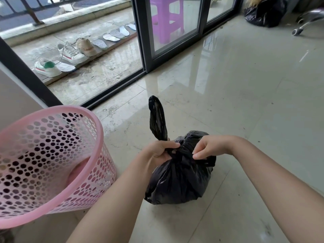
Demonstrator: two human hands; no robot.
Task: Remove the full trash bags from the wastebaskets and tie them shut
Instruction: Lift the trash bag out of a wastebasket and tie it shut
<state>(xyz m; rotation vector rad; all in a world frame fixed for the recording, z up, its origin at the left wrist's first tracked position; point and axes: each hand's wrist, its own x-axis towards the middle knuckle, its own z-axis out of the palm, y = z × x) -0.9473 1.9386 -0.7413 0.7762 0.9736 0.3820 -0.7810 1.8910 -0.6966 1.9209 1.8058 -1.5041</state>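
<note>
A full black trash bag (178, 179) sits on the tiled floor in front of me. My left hand (159, 150) is closed around one twisted end of the bag, and that end sticks up above my fist. My right hand (209, 147) pinches the bag's other end at the knot on top of the bag. To the left stands a pink perforated wastebasket (52, 162), tilted toward me, with no bag inside.
A sliding glass door (168, 41) runs along the back, with shoes (73, 53) and insoles on a ledge outside and a purple stool (166, 20). Another black bag (264, 13) and a chair's wheeled base (305, 23) lie far right.
</note>
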